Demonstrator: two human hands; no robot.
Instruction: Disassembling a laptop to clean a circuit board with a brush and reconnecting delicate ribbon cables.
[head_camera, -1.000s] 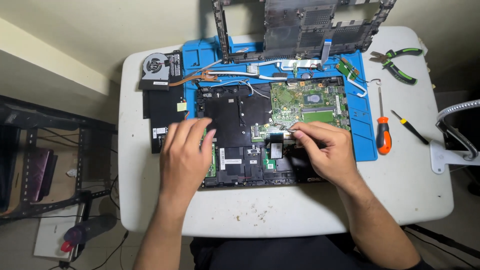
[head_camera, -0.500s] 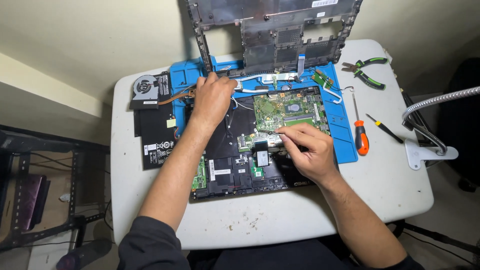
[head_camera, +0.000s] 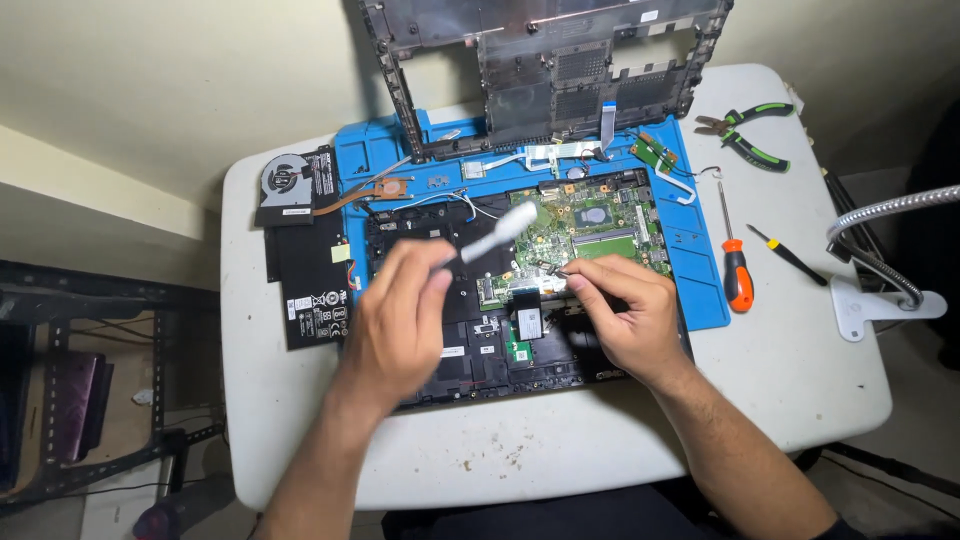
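An opened laptop base (head_camera: 520, 290) with a green circuit board (head_camera: 590, 225) lies on a blue work mat (head_camera: 700, 270). My left hand (head_camera: 400, 315) hovers over the black left part of the base and grips a white stick-shaped tool (head_camera: 495, 232), blurred and pointing up right toward the board. My right hand (head_camera: 620, 315) rests on the base's middle, its fingertips pinching a small silvery part (head_camera: 545, 270) at the board's lower edge.
A black battery (head_camera: 310, 275) and a cooling fan (head_camera: 287, 180) lie left of the mat. An orange-handled screwdriver (head_camera: 736, 270), a small black screwdriver (head_camera: 790, 255) and green-handled pliers (head_camera: 745, 135) lie to the right. A laptop cover (head_camera: 545, 70) leans at the back. A lamp base (head_camera: 875, 300) stands far right.
My left hand went from the laptop base up to the mat's back left, then came back holding the white tool. The right hand stayed on the board's edge.
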